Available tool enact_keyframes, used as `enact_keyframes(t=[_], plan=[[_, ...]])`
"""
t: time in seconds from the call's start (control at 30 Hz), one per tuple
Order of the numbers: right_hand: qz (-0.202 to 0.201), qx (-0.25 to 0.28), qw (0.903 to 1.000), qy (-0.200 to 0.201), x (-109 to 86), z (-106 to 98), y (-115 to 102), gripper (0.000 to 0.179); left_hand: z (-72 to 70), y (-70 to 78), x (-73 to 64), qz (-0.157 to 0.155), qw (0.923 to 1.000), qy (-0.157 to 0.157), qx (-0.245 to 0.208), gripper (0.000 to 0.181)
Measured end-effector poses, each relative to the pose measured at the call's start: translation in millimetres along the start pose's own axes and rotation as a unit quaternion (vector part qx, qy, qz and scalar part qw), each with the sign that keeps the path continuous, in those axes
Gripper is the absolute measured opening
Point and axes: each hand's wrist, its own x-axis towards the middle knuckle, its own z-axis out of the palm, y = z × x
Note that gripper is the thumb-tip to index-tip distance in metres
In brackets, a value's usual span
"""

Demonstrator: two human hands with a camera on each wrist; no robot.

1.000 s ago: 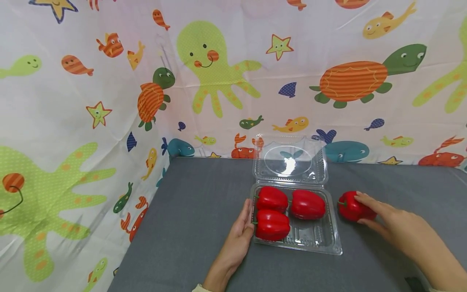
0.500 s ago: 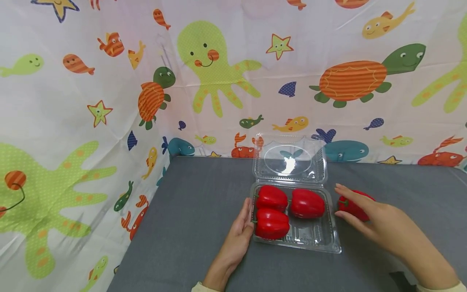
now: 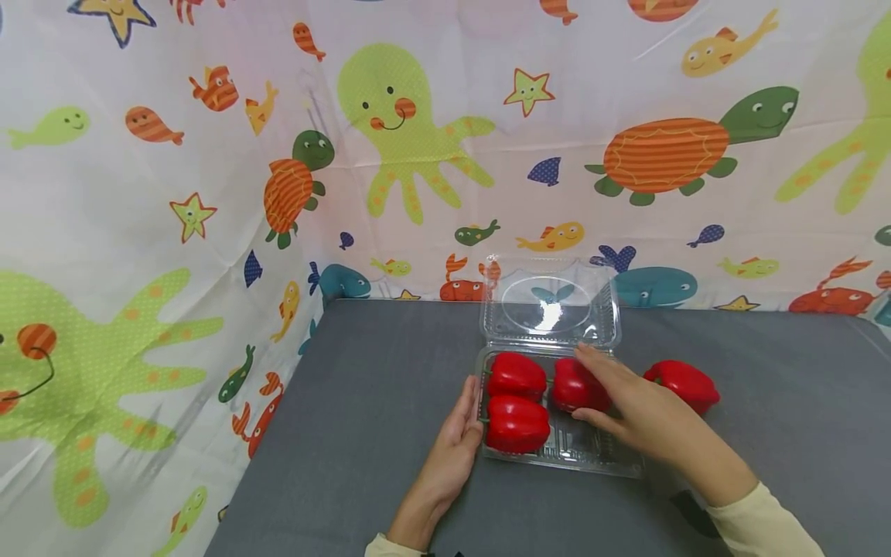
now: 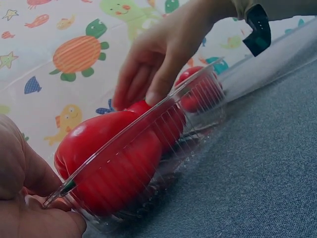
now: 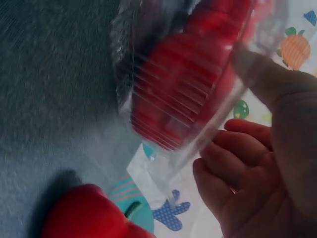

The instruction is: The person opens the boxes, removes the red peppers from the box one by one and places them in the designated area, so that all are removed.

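Starting at L, we're seeing the L hand [image 3: 442,456] pinching the clear plastic clamshell [image 3: 571,452] at its L rim, thumb & fingers closing on the edge. Along that side two red bell peppers are sitting inside, one behind the other, stems pointing L: the rear pepper [image 3: 517,375] & the front pepper [image 3: 517,425]. The lid [image 3: 543,309] is standing open behind, toward the backdrop. Moving R, we're finding the third pepper [image 3: 576,385] sitting in the rear R part; the R hand [image 3: 650,406] is hovering there, thumb & fingers parted either side of it, apparently gripping nothing. We can't tell if they're touching it; the R wrist view is blurring. Far R, the fourth pepper [image 3: 685,384] is lying outside, just beside the clamshell, partly behind that hand.

Progress, as we're judging it: approx. 3/4 packed, three peppers in; the fourth is waiting outside, the front R part is showing bare floor, & the lid isn't closing anything yet.

Surface: a grey cloth [image 3: 369,433] is covering the table. Room: a white backdrop [image 3: 418,255] w/ printed octopuses, turtles, whales, etc. is hanging at the back & L.
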Motion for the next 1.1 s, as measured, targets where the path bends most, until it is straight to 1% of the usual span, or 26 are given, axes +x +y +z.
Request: enact_keyframes(t=[0.13,0.27,0.47,0.67,0.87,1.0,1.1], plan=[[-0.015,-0.001,0.9999,0.005,2.2,7.7,2.6,0.087,-1.1,-1.0,-0.7,0.006,1.0000,-0.003,0.006,0.071],[-0.026,0.001,0.9995,0.019,3.4,13.1,2.9,0.088,-3.0,-1.0,-2.4,0.009,0.9998,-0.002,0.016,0.070],[-0.004,-0.008,0.9995,0.030,3.3,15.0,-0.3,0.092,-1.2,-2.3,-0.1,0.013,0.9997,-0.007,0.020,0.070],[0.006,-0.010,0.9991,0.040,2.5,19.9,-2.2,0.096,-0.7,-3.8,-1.6,0.009,0.9998,0.002,0.019,0.070],[0.020,-0.003,0.9992,0.033,-0.3,26.3,-0.6,0.098,1.8,-7.5,-4.6,0.000,0.9999,0.005,0.016,0.071],[0.018,-0.001,0.9985,0.051,3.1,29.5,-0.8,0.094,1.8,-6.6,-4.0,0.002,0.9998,0.012,0.016,0.071],[0.021,-0.002,0.9977,0.065,4.3,30.3,-0.9,0.094,1.8,-5.0,-1.5,0.007,0.9998,0.011,0.018,0.071]])
